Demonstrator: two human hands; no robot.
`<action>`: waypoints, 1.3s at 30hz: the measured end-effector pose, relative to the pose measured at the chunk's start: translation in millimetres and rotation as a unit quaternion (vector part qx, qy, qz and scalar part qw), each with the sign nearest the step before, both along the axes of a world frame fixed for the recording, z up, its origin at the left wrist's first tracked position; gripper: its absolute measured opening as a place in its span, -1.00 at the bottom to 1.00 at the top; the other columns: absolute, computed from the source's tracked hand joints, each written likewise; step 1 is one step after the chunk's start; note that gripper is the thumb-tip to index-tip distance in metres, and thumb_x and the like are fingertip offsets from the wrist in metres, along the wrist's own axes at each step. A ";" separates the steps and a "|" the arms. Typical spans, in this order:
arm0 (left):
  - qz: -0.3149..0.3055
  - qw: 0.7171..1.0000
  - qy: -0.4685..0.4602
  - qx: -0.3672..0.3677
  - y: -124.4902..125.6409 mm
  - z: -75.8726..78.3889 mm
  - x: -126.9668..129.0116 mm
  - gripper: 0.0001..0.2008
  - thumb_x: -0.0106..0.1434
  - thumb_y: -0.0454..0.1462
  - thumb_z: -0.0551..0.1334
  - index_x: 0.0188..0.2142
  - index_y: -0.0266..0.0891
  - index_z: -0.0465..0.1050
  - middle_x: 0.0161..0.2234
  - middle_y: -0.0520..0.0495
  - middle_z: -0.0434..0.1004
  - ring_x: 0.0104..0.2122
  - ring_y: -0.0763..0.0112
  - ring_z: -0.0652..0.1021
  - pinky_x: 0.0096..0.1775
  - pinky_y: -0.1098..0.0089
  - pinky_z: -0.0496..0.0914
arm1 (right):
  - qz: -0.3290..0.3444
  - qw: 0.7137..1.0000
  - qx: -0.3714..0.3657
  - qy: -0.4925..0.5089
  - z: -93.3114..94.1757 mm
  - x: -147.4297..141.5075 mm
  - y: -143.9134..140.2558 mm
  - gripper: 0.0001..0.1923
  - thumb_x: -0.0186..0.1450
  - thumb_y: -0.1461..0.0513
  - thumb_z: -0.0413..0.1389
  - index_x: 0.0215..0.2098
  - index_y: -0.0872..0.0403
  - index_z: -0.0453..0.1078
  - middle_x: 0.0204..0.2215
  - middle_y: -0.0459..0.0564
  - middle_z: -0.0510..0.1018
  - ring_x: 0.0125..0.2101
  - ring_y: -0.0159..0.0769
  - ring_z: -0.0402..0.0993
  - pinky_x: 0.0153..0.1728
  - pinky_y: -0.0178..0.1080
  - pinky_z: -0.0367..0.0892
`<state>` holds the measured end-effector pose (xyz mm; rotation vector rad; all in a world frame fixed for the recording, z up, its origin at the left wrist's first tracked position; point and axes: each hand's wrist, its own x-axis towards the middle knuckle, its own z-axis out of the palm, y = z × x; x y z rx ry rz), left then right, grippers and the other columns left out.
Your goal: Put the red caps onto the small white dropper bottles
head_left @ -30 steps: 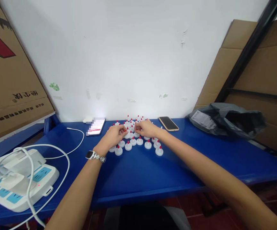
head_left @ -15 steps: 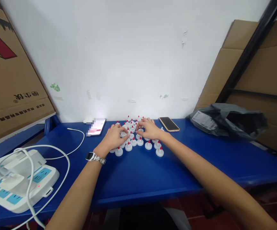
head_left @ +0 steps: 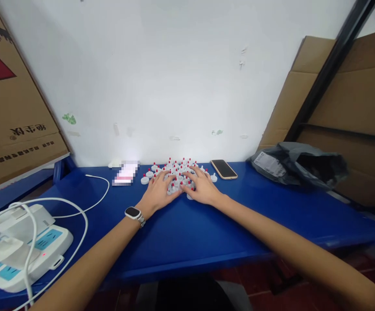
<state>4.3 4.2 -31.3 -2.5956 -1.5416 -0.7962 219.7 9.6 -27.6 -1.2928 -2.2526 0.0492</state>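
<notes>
A cluster of white round nozzle caps with red tips (head_left: pixel 147 174) stands on the blue table (head_left: pixel 187 233), close to the wall. My left hand (head_left: pixel 159 190) lies over the left front of the cluster with its fingers spread. From the right, my right hand (head_left: pixel 202 186) rests over the caps, fingers also apart. The two thumbs point toward each other, almost meeting at the front edge of the cluster. Caps show between and beyond the fingers; those under the palms are hidden. A watch (head_left: pixel 135 213) is on my left wrist.
A black phone in a pale case (head_left: pixel 224 169) lies right of the caps, and a lit phone (head_left: pixel 125 173) lies left. A grey plastic bag (head_left: pixel 299 166) sits at the right. A power strip (head_left: pixel 28 255) with white cables (head_left: pixel 85 224) occupies the left. Cardboard boxes (head_left: pixel 15 108) stand at both sides.
My hands have drawn closer together and toward me, around the front of the cluster. The caps that stood loose at the front are now gathered into a tighter group. The view has shifted slightly.
</notes>
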 end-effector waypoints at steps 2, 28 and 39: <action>-0.006 0.999 -0.048 0.004 23.4 6.2 5.6 -0.54 0.33 0.06 0.08 0.00 -0.19 0.45 0.06 -0.22 0.40 0.05 0.09 0.45 0.09 0.10 0.32 | 0.007 0.999 0.007 0.052 -1.5 -8.1 29.6 -0.60 0.38 0.03 0.00 0.10 0.02 0.37 0.17 0.19 0.28 0.16 -0.04 0.25 0.13 0.05 0.17; 0.014 0.965 -0.252 -0.075 50.4 11.3 -8.9 -0.72 0.33 -0.09 0.08 -0.25 -0.23 0.42 -0.33 -0.08 0.57 -0.33 0.34 0.55 -0.20 0.35 0.40 | -0.023 0.998 0.007 0.064 0.7 -19.1 62.0 -0.62 0.38 -0.04 -0.02 -0.15 0.06 0.41 -0.19 0.04 0.48 -0.13 -0.18 0.36 -0.11 -0.15 0.20; 0.013 0.968 -0.245 -0.061 28.0 20.0 -13.7 -0.46 0.43 0.04 -0.19 -0.03 -0.19 0.43 0.00 -0.16 0.51 0.03 0.20 0.47 0.09 0.17 0.32 | 0.031 0.982 -0.016 0.188 5.9 5.4 59.0 -0.57 0.39 0.04 -0.06 0.18 -0.06 0.28 0.14 0.05 0.35 0.16 -0.14 0.26 0.19 -0.01 0.10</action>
